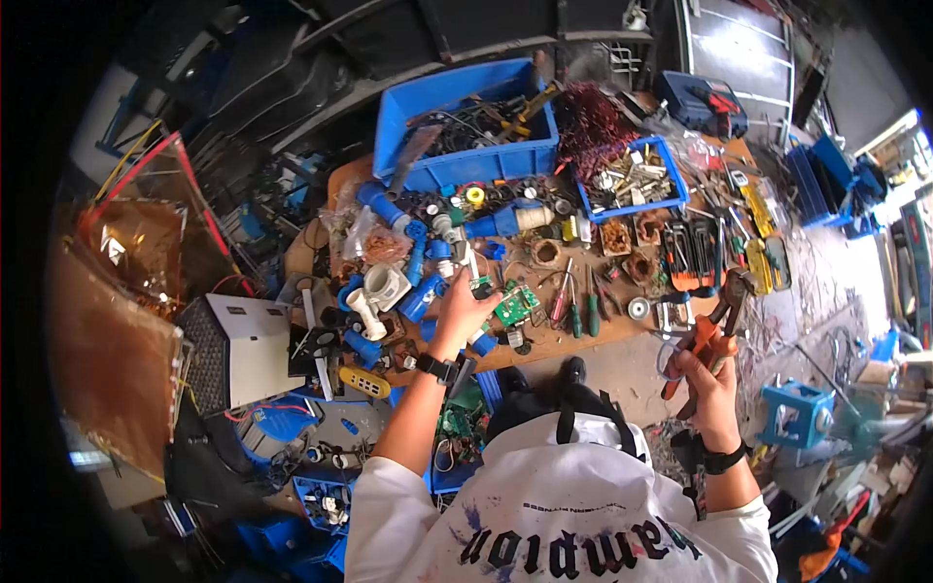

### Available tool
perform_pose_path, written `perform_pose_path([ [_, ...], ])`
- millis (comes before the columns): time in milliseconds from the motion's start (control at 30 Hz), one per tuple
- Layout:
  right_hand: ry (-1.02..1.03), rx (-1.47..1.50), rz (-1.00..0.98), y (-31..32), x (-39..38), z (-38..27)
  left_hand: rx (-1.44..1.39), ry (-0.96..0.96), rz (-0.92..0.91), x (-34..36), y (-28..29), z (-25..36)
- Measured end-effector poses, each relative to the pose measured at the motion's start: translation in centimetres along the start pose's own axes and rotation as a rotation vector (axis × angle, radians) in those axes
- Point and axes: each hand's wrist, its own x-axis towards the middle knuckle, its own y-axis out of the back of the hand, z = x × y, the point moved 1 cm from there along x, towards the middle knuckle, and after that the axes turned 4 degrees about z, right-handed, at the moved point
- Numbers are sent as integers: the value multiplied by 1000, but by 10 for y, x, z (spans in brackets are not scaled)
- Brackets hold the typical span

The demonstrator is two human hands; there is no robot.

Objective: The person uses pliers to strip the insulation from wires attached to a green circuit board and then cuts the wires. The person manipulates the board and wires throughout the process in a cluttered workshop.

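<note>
My left hand (466, 313) reaches over the near edge of the workbench, its fingers and thumb closed around a small green circuit board (480, 283) with a dark part on it. Just right of the thumb is a larger green circuit board (519, 306); whether the two are joined I cannot tell. Off the bench's right front corner, my right hand (710, 381) grips orange-handled pliers (715, 340), their dark jaws pointing up and away. Beside that hand shows a pale loop, too blurred to name. Screwdrivers (576, 307) lie on the bench between my hands.
A large blue bin (465, 173) of tools and scrap stands at the back, beside a smaller blue tray (634, 206) of metal parts. Blue and white pipe fittings (386, 285) crowd the left. Hex keys (693, 255) lie at right. Below stands a yellow power strip (364, 381).
</note>
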Motion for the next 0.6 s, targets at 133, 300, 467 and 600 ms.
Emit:
perform_pose_path([
  [133, -33, 32, 125, -3, -6, 20, 371, -53, -110, 29, -54, -40],
  [300, -129, 41, 221, 11, -25, 48, 575, 97, -269, 61, -98, -78],
  [467, -147, 11, 402, 23, -45, 60, 721, 12, -232, 83, -124, -124],
  [600, -225, 111, 447, 23, -40, 55, 684, 111, -268, 81, -117, -142],
])
